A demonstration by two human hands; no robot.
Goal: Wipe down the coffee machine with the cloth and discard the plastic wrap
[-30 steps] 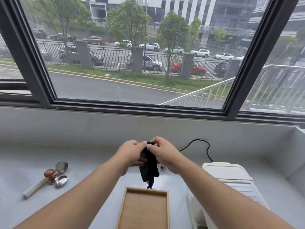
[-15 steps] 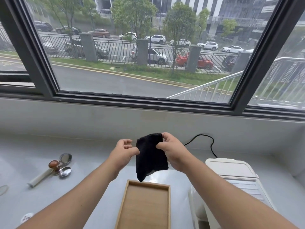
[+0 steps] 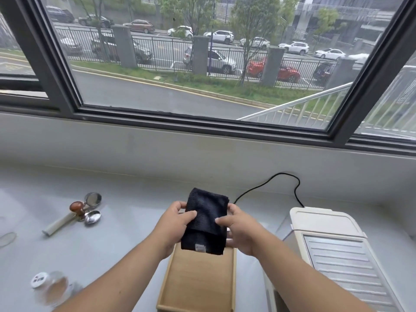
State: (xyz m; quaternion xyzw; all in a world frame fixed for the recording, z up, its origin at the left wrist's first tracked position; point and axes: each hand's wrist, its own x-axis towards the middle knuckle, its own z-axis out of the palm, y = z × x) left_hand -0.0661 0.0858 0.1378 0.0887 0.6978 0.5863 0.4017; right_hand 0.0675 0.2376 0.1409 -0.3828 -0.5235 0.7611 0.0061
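Wooden tray (image 3: 198, 282) at 6 o'clock on grey counter (image 3: 126, 224). Tamper (image 3: 77, 207), spoon (image 3: 92, 217) at 9. Glass jar (image 3: 50, 285) at 8.

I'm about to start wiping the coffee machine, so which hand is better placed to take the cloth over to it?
Right, probably. Both hands grip the folded black cloth above the wooden tray, but the right hand is on the side nearest the coffee machine; the left hand would have to cross over.
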